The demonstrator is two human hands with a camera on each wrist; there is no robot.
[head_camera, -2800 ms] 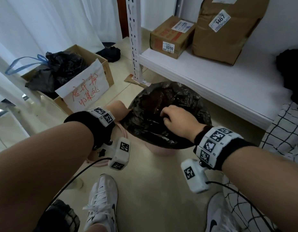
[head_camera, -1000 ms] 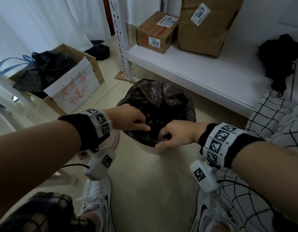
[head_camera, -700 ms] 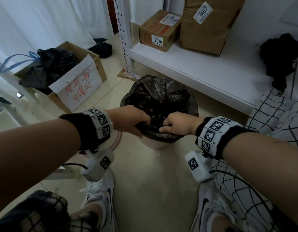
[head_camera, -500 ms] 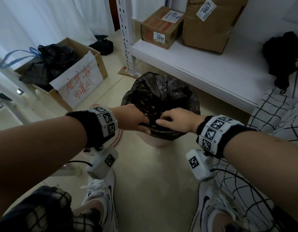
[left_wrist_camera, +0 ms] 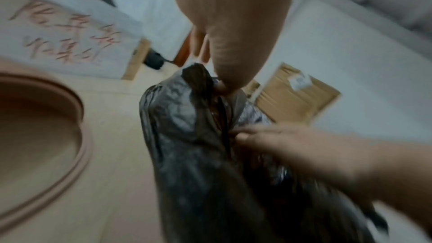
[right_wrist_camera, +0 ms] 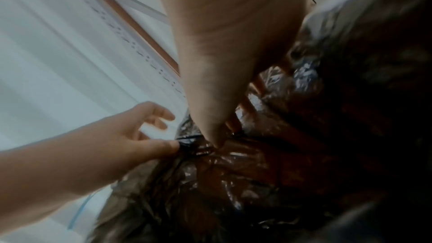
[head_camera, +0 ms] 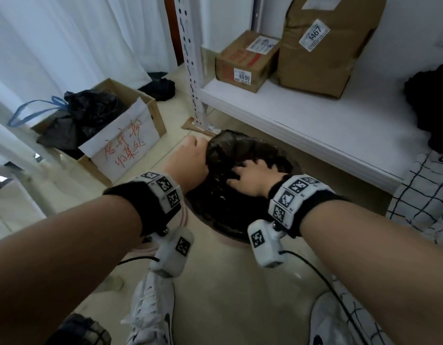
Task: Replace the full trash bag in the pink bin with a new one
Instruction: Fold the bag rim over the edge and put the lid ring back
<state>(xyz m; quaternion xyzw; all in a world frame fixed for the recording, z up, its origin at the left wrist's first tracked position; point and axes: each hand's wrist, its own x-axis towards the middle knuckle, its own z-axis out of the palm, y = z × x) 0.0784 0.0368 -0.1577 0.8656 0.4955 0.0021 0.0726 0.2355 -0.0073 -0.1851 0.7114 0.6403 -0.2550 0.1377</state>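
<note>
A full black trash bag (head_camera: 227, 207) fills the pink bin (head_camera: 234, 239), whose rim just shows below it on the floor. My left hand (head_camera: 205, 155) grips a gathered bunch of the bag's edge and holds it up at the bag's far left side. In the left wrist view the left hand's (left_wrist_camera: 217, 82) thumb pinches that bunch of the bag (left_wrist_camera: 187, 136). My right hand (head_camera: 242, 170) rests on top of the bag with fingers spread. In the right wrist view the right hand (right_wrist_camera: 224, 132) touches the crinkled bag (right_wrist_camera: 257, 173) close to the left hand (right_wrist_camera: 173, 145).
A cardboard box (head_camera: 121, 145) with black bags and a red-lettered white sign stands on the floor at left. A white shelf (head_camera: 314, 125) with two brown boxes runs behind the bin, its upright post (head_camera: 190, 58) close by. A pink round lid or basin (left_wrist_camera: 46, 127) lies left of the bin.
Both hands were pinching the bag's near edge. My left hand has since pulled a bunch of it up and away to the far left, and my right hand has moved onto the bag's top.
</note>
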